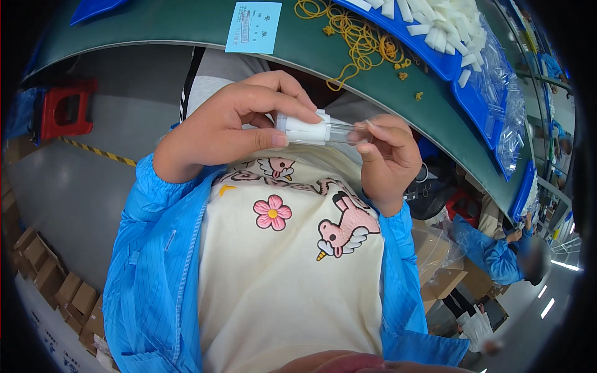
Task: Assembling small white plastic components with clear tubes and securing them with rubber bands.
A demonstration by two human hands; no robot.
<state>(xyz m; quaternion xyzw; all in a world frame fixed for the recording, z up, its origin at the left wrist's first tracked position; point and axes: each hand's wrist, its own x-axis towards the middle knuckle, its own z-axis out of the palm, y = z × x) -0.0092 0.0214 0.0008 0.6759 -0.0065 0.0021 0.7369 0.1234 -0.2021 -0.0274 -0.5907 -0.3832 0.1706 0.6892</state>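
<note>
"Where do we find the hands?"

"Just off the near edge of the green worktable (155, 28), in front of the wearer's cream shirt (280, 298). Between them we see a white, roughly cylindrical piece (305, 129) with clear plastic (341, 132) stretching from one end."

"How do we describe each grip?"

"The left hand (230, 118) is closed around the white piece, thumb underneath and fingers over the top. The right hand (392, 155) pinches the clear plastic's far end between thumb and fingers."

"And what do we notice on the worktable?"

"Near its edge lie a light-blue printed card (253, 28) and a tangle of yellow rubber bands (354, 46). Toward its right side, we see white strips (435, 25) heaped in one blue tray (413, 43), and clear plastic wrappers (507, 112) beside them."
</note>
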